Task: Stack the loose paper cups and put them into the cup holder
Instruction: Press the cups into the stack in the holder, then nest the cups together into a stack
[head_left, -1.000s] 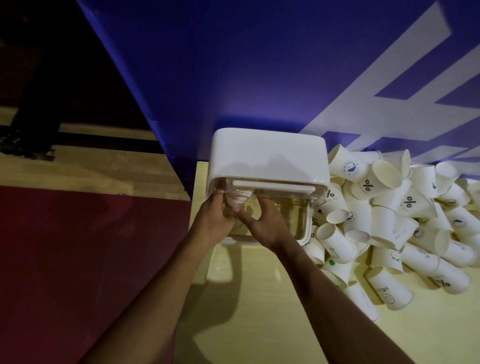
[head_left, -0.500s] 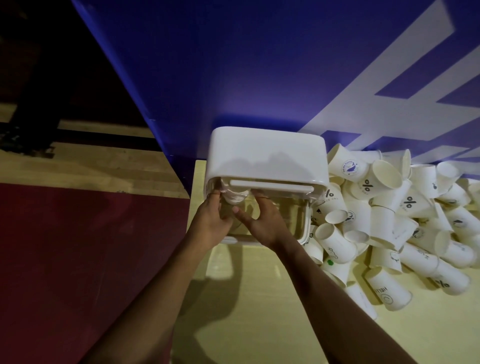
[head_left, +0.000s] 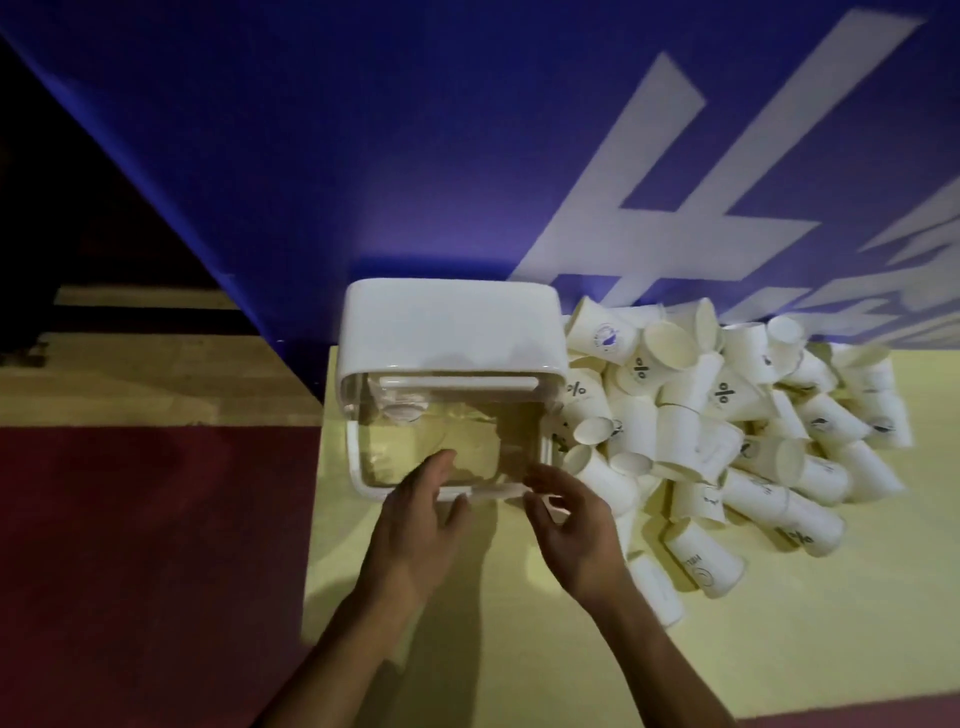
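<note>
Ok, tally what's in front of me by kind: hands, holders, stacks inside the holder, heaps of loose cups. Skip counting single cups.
Hands: 2, the left hand and the right hand
Holders: 1, the cup holder
Stacks inside it: 1, the stack of cups
Heaps: 1, the heap of loose cups
Total: 5

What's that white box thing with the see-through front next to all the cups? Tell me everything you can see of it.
The cup holder is a rounded white box, plastic by its look, with a clear front panel and a white bar handle near its top. It stands on the yellow table against the blue wall, left of the pile of loose paper cups. Behind the clear panel a stack of cups shows at the upper left. Both hands, left hand and right hand, are open at its lower front edge; whether they touch it is unclear.
</note>
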